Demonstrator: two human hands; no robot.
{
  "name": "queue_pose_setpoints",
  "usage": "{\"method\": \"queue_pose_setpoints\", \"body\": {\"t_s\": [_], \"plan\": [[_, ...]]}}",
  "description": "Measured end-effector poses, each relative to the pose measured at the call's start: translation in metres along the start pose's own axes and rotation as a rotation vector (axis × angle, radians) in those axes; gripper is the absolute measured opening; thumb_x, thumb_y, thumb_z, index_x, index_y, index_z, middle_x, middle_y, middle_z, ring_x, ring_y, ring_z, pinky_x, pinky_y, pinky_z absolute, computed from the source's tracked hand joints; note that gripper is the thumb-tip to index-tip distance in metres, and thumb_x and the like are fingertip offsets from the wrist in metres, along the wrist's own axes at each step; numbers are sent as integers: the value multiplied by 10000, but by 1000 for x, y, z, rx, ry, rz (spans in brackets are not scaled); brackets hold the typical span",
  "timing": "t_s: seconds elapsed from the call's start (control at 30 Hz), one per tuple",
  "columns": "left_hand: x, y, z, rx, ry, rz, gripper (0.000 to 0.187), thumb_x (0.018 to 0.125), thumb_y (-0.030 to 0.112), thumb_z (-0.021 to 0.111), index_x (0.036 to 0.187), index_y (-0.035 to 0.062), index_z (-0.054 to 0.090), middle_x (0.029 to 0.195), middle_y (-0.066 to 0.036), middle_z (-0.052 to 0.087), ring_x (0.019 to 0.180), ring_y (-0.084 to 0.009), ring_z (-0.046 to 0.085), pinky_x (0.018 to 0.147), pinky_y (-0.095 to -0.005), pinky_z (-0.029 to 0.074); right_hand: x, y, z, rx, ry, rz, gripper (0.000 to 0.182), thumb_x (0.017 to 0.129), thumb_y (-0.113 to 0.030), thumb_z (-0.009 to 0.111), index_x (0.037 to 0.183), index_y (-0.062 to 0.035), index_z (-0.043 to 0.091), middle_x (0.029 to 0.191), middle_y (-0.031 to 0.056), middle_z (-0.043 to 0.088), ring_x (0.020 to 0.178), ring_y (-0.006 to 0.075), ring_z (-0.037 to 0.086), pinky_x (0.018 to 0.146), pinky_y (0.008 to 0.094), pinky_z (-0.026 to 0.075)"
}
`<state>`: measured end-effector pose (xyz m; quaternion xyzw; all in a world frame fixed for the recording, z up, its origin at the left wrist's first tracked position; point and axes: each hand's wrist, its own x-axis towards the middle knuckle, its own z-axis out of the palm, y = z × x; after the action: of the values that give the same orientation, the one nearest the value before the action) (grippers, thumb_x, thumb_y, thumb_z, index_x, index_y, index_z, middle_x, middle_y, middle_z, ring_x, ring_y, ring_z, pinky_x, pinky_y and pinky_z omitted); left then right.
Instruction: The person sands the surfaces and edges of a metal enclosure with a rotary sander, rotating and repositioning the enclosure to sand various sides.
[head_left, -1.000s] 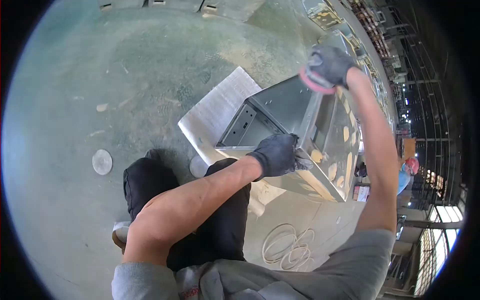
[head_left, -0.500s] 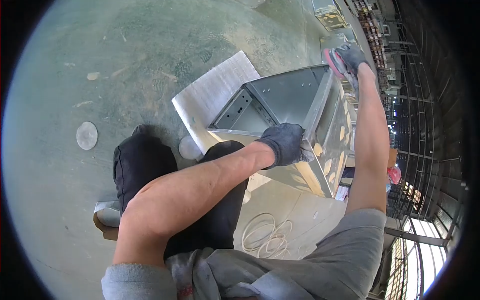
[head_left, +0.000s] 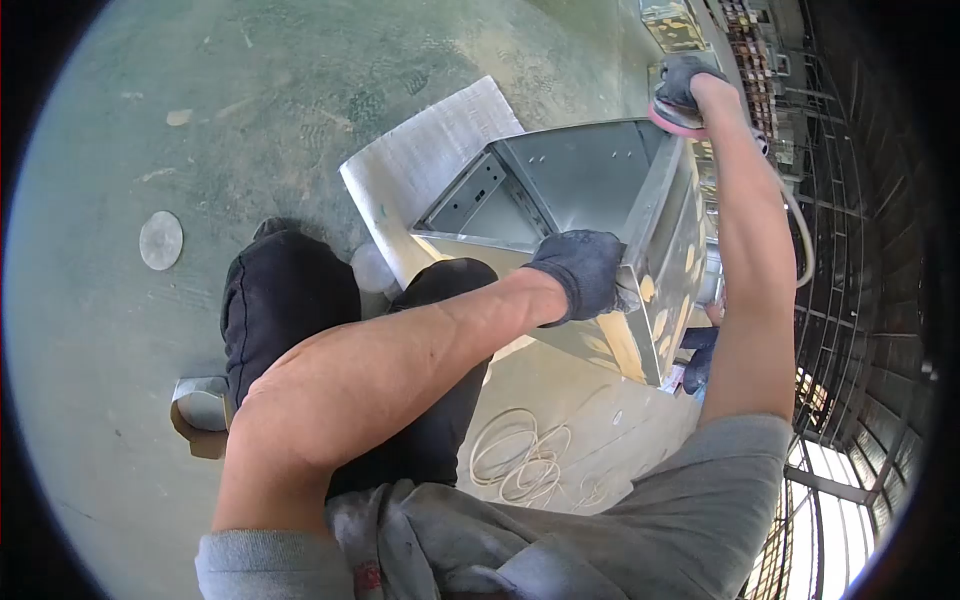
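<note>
An open grey metal cabinet (head_left: 585, 175) lies before me, with yellowish filler patches on its outer sides. My left hand (head_left: 585, 275), in a dark grey glove, is closed on the near corner of the cabinet's rim. At the far corner, my gloved right hand (head_left: 684, 82) grips a sander (head_left: 678, 122) with a pink round pad. The pad lies right at the cabinet's far top edge, and my wrist covers part of the tool. A pale hose (head_left: 803, 235) shows behind my right forearm.
Under the cabinet lies a pale sheet (head_left: 430, 150). Round discs (head_left: 161, 240) and a small cardboard box (head_left: 200, 415) are on the floor to the left. A coiled hose (head_left: 520, 455) lies near my right side. Another patched cabinet (head_left: 672, 25) stands beyond, and a person's legs (head_left: 700, 355) show behind.
The sander has tilted from facing sideways to pad-down at the far corner, with my right hand now above it. My left hand still grips the rim. The view has shifted slightly.
</note>
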<state>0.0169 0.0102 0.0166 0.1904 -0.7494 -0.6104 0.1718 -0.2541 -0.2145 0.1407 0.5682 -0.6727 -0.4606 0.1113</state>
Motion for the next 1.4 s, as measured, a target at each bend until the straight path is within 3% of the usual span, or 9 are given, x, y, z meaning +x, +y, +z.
{"method": "queue_pose_setpoints", "body": {"t_s": [0.03, 0.1, 0.23, 0.4, 0.67, 0.8, 0.93, 1.3, 1.4], "plan": [[1, -1, 1, 0, 10, 22, 366, 776, 330, 845, 956, 28, 745, 898, -217, 740, 907, -392, 732, 796, -486, 566, 28, 11, 24, -19, 44, -40, 436, 829, -380, 662, 1190, -147, 737, 1280, 151, 699, 1129, 306, 692, 959, 390, 540], [0, 2, -2, -24, 19, 4, 338, 768, 295, 834, 967, 36, 747, 906, -213, 741, 912, -389, 732, 798, -482, 568, 87, 50, 87, 652, 168, 186, 415, 809, -387, 689, 1153, -163, 752, 1244, 126, 722, 1095, 273, 705, 923, 385, 545], [3, 2, -1, -26, -37, -2, 343, 746, 261, 830, 1015, 63, 754, 937, -205, 747, 924, -377, 733, 807, -470, 572, 101, 54, 74, 129, -102, 84, 402, 811, -403, 697, 1131, -168, 758, 1181, 108, 745, 1053, 237, 705, 914, 382, 529], [5, 0, 4, -54, -10, 9, 275, 738, 219, 771, 981, 89, 782, 919, -181, 759, 894, -380, 741, 766, -477, 579, 85, 32, 66, -34, -108, 46, 410, 774, -339, 700, 1128, -136, 742, 1166, 144, 736, 1059, 288, 696, 907, 396, 538], [1, 3, -8, 10, -68, -5, 276, 748, 207, 760, 993, 83, 785, 936, -185, 760, 907, -377, 744, 773, -474, 581, 126, 80, 99, 140, 16, -19, 435, 715, -238, 705, 1122, -85, 716, 1142, 201, 722, 1069, 370, 681, 896, 419, 551], [3, 2, -7, -2, -84, -21, 278, 754, 212, 753, 1002, 90, 786, 940, -186, 760, 909, -379, 743, 780, -473, 581, 27, 8, 12, -101, 17, -100, 437, 739, -242, 694, 1154, -103, 691, 1150, 195, 712, 1076, 383, 668, 905, 422, 540], [4, 2, -5, -7, -84, -20, 277, 757, 211, 744, 1007, 97, 785, 940, -180, 761, 909, -377, 743, 781, -472, 581, 18, -7, 9, -116, -92, -189, 433, 774, -248, 675, 1183, -106, 661, 1217, 196, 690, 1117, 386, 654, 930, 431, 530], [4, 3, -1, -5, -48, 3, 317, 748, 249, 765, 1022, 91, 779, 956, -172, 759, 923, -371, 739, 783, -475, 578, 22, -7, 19, -116, 84, -84, 367, 835, -228, 646, 1181, -106, 657, 1237, 198, 687, 1161, 378, 648, 965, 451, 522], [2, 0, 2, 2, -40, -16, 319, 749, 249, 765, 1023, 86, 778, 959, -176, 759, 922, -376, 738, 785, -472, 579, 33, -9, 16, -65, -73, -165, 353, 832, -219, 651, 1162, -94, 666, 1209, 202, 697, 1093, 369, 666, 926, 429, 530]]}}
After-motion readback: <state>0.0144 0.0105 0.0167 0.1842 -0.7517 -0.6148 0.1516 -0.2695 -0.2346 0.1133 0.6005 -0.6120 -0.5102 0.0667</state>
